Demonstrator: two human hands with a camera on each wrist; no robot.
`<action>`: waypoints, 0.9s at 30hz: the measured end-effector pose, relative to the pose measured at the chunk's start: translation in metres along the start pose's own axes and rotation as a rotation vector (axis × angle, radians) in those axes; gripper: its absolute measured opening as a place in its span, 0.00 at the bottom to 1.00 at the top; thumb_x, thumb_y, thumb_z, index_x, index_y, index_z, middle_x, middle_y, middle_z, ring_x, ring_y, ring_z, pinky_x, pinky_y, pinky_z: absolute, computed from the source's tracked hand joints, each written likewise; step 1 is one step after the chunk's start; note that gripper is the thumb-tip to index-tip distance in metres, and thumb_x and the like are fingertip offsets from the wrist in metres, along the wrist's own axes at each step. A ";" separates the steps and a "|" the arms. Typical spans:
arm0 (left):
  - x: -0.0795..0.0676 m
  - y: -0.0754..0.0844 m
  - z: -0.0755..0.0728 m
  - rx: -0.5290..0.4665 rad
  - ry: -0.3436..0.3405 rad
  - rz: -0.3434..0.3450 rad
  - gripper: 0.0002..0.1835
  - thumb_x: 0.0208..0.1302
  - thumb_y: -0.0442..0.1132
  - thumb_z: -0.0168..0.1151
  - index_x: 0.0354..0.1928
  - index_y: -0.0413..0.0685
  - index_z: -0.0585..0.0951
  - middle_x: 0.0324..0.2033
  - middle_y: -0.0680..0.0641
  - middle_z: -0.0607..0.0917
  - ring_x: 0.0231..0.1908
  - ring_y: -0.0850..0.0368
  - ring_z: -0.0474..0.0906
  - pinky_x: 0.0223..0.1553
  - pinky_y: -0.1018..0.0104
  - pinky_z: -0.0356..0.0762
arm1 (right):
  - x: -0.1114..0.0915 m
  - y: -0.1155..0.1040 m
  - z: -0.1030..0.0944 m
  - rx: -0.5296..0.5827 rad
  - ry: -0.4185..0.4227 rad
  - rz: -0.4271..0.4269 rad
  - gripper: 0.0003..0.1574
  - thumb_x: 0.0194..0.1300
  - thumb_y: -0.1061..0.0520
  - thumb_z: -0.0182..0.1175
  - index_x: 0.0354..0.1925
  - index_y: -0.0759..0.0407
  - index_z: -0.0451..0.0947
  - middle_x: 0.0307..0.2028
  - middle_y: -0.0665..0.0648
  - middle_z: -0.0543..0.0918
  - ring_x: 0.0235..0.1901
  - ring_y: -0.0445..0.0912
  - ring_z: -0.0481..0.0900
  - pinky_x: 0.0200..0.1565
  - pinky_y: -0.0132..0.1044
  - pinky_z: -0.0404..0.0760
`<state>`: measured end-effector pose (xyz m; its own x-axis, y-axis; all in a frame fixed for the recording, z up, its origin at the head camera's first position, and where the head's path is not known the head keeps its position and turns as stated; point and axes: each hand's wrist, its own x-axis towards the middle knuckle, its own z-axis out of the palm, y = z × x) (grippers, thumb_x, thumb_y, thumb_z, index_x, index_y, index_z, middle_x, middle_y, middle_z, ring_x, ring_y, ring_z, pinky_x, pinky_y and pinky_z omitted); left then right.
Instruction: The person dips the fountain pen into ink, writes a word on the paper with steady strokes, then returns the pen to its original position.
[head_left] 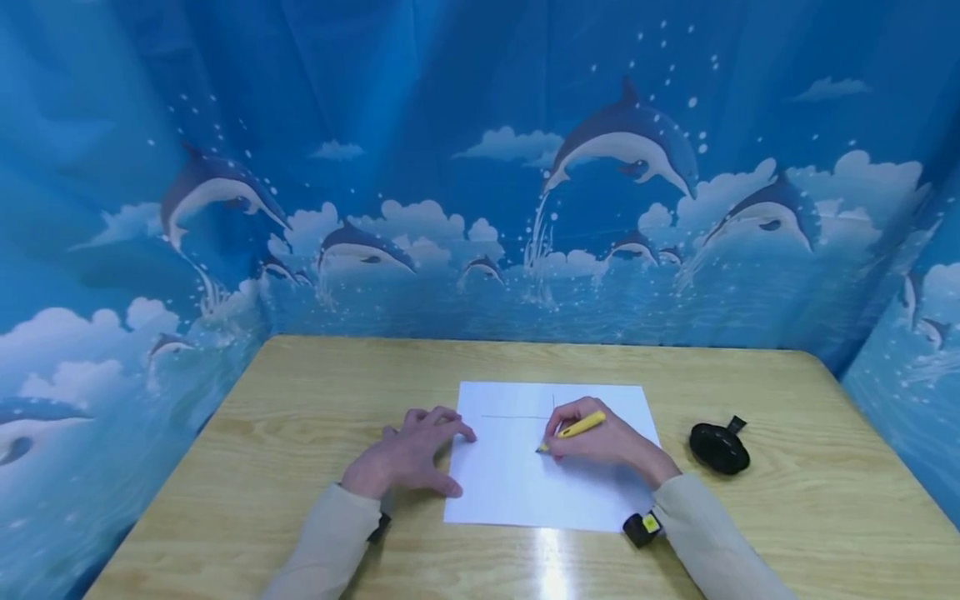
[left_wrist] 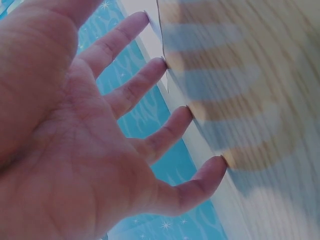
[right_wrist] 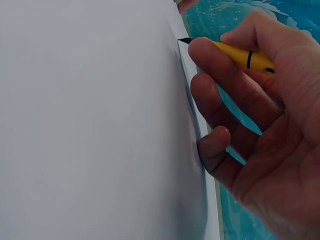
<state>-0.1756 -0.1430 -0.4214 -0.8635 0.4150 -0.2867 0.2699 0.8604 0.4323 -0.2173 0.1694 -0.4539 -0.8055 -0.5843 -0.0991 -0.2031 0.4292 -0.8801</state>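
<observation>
A white sheet of paper (head_left: 510,492) lies on the wooden table, with a thin horizontal line and a short vertical line drawn near its top. My right hand (head_left: 600,437) pinches a yellow fountain pen (head_left: 583,423), its dark nib pointing down and left at the middle of the sheet. In the right wrist view the pen (right_wrist: 257,61) sits between thumb and fingers, nib at the paper (right_wrist: 100,120). My left hand (head_left: 408,458) is spread at the sheet's left edge, thumb and index tip over the paper. Its other fingertips (left_wrist: 215,167) touch the wood in the left wrist view.
Right of the paper, a small black scalloped dish or case (head_left: 720,448) with a tab lies on the table (head_left: 300,400). A blue curtain (head_left: 450,167) printed with dolphins hangs behind and beside the table. Dark wrist devices sit under both sleeves.
</observation>
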 end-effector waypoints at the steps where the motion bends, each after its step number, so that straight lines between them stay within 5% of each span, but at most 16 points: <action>1: 0.000 0.000 0.000 0.003 0.000 -0.002 0.35 0.52 0.56 0.79 0.63 0.69 0.76 0.73 0.51 0.67 0.73 0.31 0.56 0.62 0.13 0.54 | 0.000 0.000 0.000 0.002 -0.005 -0.002 0.07 0.68 0.55 0.67 0.37 0.58 0.86 0.27 0.59 0.89 0.25 0.41 0.79 0.31 0.27 0.76; 27: 0.000 0.000 0.001 0.023 0.010 0.004 0.36 0.51 0.56 0.79 0.63 0.68 0.76 0.73 0.51 0.67 0.73 0.32 0.57 0.62 0.15 0.56 | 0.002 -0.006 0.013 0.045 -0.080 -0.042 0.04 0.64 0.58 0.70 0.36 0.59 0.87 0.27 0.59 0.89 0.24 0.37 0.76 0.30 0.26 0.76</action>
<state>-0.1750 -0.1427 -0.4224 -0.8663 0.4161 -0.2766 0.2833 0.8651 0.4139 -0.2100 0.1569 -0.4553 -0.7493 -0.6550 -0.0970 -0.2088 0.3728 -0.9041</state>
